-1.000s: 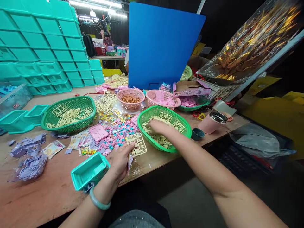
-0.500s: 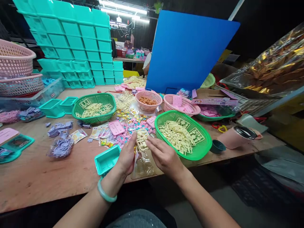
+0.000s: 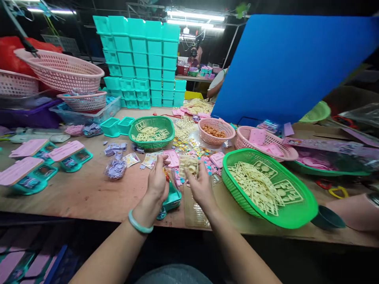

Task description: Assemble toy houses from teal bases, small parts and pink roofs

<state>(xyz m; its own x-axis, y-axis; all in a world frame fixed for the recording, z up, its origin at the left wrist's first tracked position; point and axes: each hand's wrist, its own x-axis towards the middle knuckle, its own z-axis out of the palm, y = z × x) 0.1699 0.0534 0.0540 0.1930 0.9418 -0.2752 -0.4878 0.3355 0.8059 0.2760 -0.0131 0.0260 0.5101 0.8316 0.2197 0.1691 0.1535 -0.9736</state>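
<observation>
My right hand (image 3: 203, 183) grips a cream plastic frame of small moulded parts (image 3: 189, 163), thumb in front and fingers behind. A little to its left, my left hand (image 3: 156, 177), with a pale green bangle on the wrist, is closed on a small clear packet (image 3: 168, 175) with red and yellow showing in it; its contents are blurred. Just below that packet stands a teal plastic tray (image 3: 172, 198), partly hidden by the left hand. Behind the hands lie a pink tray-like piece (image 3: 171, 157) and many loose pink, purple and blue bits. A clear plastic sheet (image 3: 195, 211) lies beneath the right hand.
A bright green basket (image 3: 308, 211) of cream frames is at right, a darker green basket (image 3: 170, 136) behind. A pink basket (image 3: 217, 138) holds brown pieces. Teal boxes (image 3: 142, 51) are stacked at the back; a blue board (image 3: 284, 67) leans right. Pink-lidded teal sets (image 3: 71, 154) sit left.
The view has turned left. My hands have drawn apart: the cream frame, earlier between both hands, is now in the right, while the left holds the packet over the teal tray.
</observation>
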